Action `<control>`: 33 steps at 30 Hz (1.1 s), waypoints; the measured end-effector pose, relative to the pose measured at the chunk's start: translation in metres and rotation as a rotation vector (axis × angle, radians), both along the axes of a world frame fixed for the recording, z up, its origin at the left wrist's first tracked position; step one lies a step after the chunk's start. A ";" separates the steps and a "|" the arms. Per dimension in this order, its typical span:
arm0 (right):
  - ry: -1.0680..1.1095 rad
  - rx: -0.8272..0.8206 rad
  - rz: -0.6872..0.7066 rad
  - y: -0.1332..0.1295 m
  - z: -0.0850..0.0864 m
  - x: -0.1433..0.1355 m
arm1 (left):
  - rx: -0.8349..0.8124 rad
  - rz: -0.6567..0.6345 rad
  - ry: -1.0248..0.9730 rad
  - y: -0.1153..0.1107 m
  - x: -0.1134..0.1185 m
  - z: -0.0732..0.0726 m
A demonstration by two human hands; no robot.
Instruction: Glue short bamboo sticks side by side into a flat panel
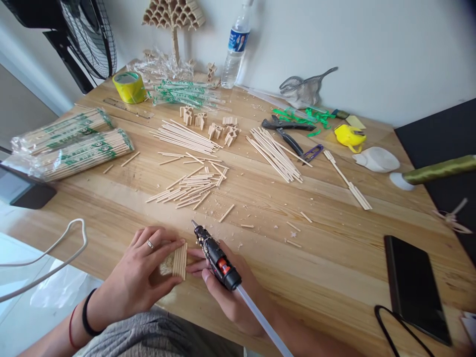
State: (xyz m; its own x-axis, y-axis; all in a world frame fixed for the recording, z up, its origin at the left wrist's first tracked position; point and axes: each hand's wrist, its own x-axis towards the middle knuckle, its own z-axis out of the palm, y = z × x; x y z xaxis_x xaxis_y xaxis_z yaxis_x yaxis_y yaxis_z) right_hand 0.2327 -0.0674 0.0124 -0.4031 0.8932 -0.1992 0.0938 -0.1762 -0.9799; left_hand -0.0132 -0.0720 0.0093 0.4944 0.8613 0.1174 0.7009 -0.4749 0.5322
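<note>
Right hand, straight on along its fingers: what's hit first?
The right hand would likely first meet the small flat panel of pale wooden sticks at its fingertips; whether they already touch is unclear.

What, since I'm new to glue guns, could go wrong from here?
The glue gun in the right hand has its tip near the left hand; if hot, it might burn those fingers. The row of short sticks could slip out of line if the hands shift. The long glue stick juts far out behind and might snag.
</note>
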 end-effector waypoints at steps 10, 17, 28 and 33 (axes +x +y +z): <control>0.236 -0.138 -0.104 0.004 -0.001 0.000 | 0.002 0.005 -0.022 0.002 -0.007 0.000; 0.227 -0.077 -0.170 0.006 -0.004 -0.001 | 0.038 0.048 0.034 0.000 0.001 0.001; 0.226 -0.005 -0.166 0.004 -0.007 -0.004 | 0.022 0.013 0.050 -0.002 0.001 0.006; 0.130 0.096 -0.152 0.007 0.002 -0.001 | 0.033 0.028 0.028 -0.004 0.001 0.005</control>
